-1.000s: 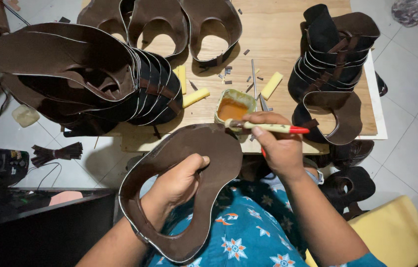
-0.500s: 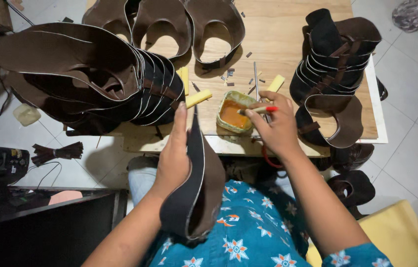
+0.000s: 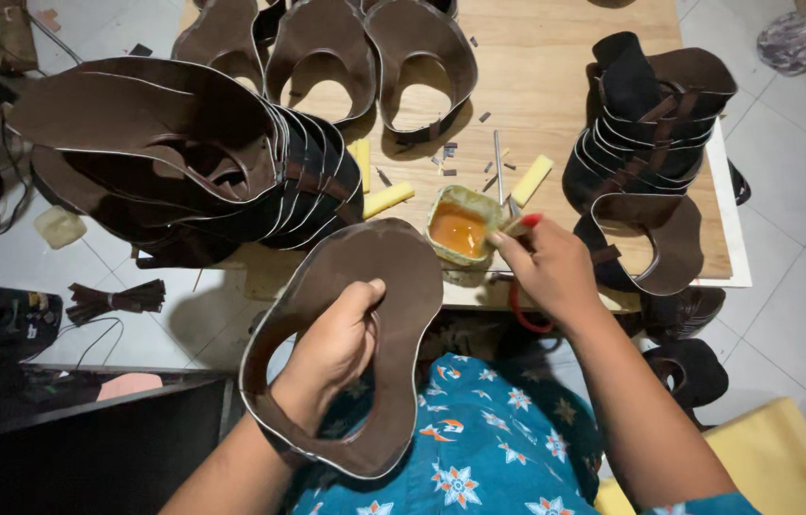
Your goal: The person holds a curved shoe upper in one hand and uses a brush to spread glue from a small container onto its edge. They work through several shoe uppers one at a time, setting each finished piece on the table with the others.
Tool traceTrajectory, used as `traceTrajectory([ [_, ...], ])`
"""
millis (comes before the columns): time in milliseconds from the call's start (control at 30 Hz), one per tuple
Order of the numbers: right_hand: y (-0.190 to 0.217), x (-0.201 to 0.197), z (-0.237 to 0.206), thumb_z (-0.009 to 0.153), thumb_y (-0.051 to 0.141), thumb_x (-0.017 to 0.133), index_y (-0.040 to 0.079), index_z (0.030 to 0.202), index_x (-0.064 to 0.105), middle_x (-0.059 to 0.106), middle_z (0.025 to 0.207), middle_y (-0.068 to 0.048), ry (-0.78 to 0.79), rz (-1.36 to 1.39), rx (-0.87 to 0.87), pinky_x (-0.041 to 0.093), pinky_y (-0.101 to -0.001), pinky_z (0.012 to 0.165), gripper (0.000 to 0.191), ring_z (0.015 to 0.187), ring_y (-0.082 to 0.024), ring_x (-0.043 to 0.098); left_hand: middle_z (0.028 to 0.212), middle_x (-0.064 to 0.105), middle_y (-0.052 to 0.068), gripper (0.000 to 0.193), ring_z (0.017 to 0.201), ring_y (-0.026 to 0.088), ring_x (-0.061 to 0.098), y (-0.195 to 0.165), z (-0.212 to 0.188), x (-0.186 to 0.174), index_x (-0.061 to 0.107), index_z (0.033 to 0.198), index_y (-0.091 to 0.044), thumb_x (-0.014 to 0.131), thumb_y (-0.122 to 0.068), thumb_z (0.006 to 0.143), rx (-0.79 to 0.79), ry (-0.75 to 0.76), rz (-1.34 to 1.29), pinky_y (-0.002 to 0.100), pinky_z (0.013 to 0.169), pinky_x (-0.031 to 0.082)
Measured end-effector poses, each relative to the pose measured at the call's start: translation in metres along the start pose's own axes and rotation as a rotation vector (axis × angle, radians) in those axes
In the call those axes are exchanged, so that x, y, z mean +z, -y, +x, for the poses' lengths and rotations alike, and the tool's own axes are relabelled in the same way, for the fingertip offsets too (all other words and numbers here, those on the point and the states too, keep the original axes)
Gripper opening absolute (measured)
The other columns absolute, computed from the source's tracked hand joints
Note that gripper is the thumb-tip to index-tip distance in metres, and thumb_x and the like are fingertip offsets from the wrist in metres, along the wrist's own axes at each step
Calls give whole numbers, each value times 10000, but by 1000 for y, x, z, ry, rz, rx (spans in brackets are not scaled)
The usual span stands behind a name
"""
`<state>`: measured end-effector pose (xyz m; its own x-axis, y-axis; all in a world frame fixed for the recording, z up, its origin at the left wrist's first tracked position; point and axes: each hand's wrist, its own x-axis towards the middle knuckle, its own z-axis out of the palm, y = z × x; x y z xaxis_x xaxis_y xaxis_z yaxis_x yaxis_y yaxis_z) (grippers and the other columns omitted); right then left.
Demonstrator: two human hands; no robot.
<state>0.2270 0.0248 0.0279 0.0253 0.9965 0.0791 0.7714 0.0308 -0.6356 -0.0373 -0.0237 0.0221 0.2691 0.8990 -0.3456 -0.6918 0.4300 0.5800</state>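
Wooden bench (image 3: 565,57) over white tile floor, w/ stacks of brown cutouts. Left hand (image 3: 331,348) fingers wrapped thru the opening of a dark brown horseshoe-shaped leather piece (image 3: 403,286), pale edge trim, just left of the glue tub (image 3: 460,229). Long axis runs from near the tub down-left twd the person's lap, closed rounded end by the tub. Right hand (image 3: 550,267) fingers pinched shut on a red-tipped brush (image 3: 522,224) at the tub rim.

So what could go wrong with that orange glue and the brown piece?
The glue pot sits right at the table's near edge, and the right hand dips a brush into it; a nudge might tip it onto the lap. The left hand holds the brown leather piece close by, so drips could spot it or nearby stacked pieces.
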Motion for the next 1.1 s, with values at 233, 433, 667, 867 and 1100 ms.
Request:
traceTrajectory([
  [233,-3,-4,-22,989,149,655,-45,1129,671,753,1002,-128,-35,1005,15,602,-331,848,240,905,-181,734,1152,675,173,259,1061,272,667,16,3,6,606,1188,69,530,-10,954,-67,-14,-4,436,996,525],
  [433,-2,0,-20,1030,49,624,-71,1124,671,728,1041,-150,-39,912,-99,567,-357,901,159,961,-202,687,1189,687,175,302,1102,263,671,15,2,10,611,1209,74,516,-54,952,-137,39,-4,415,1028,514],
  [667,-1,3,-7,1014,37,612,-25,1139,632,704,1162,-125,44,940,-307,540,-343,1009,141,1102,-193,666,1132,702,127,355,1021,214,671,29,16,-7,637,1203,38,462,-200,1005,-226,79,153,359,933,528],
  [867,-11,12,-13,1009,36,613,-8,1108,637,718,1109,-113,70,928,-221,539,-336,984,111,1066,-179,671,987,692,100,375,846,181,652,25,11,5,657,1128,18,451,-287,1056,-168,63,276,326,738,535],
  [1100,-18,18,-22,983,101,668,-24,1126,689,750,998,-69,-115,779,-38,551,-273,838,191,897,-112,678,1030,697,90,266,904,150,659,5,-31,54,589,1234,3,567,-120,999,293,15,551,321,800,563],
])
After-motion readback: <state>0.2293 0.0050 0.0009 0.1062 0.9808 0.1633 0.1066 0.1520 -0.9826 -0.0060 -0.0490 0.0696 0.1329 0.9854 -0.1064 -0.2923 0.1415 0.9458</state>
